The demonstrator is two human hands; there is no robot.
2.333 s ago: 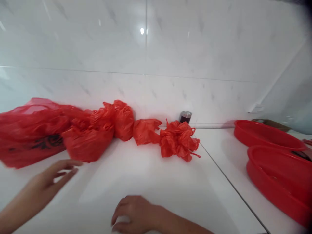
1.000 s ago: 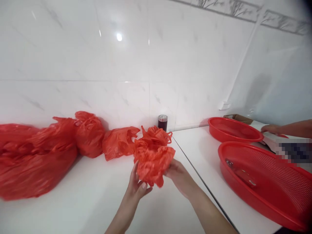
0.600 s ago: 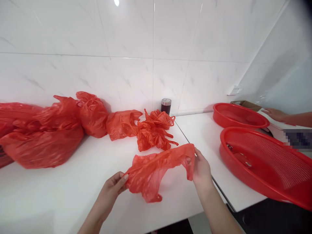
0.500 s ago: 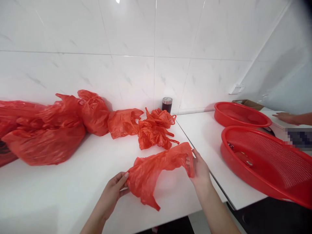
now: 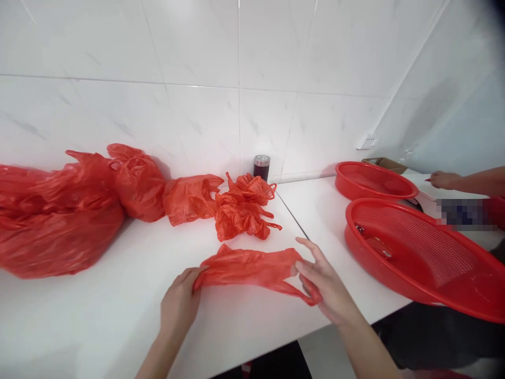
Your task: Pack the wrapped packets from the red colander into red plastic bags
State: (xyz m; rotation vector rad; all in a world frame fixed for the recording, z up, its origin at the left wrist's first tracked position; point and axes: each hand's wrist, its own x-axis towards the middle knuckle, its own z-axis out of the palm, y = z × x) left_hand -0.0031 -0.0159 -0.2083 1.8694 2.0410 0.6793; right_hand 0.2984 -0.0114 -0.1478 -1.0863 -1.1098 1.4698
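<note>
A thin red plastic bag (image 5: 248,266) stretches nearly level between my two hands, just above the white table. My left hand (image 5: 181,300) has its fingers closed on the bag's left end. At the other end, my right hand (image 5: 325,279) holds the handle part between thumb and fingers, its index finger stretched away. One handle loop hangs below the right fingers. Beyond the bag lie crumpled red plastic bags (image 5: 246,216), touching neither hand.
Full red bags (image 5: 59,226) line the wall at left, beside a smaller red bag (image 5: 189,200). A dark tumbler (image 5: 261,167) stands behind the crumpled bags. Two red baskets (image 5: 374,181) sit at right, the nearer holding small items. Another person's hand (image 5: 444,180) is at far right.
The bag is pulled straighter and flatter between my hands. My left hand has turned over and my right index finger has lifted off. The view has shifted slightly right.
</note>
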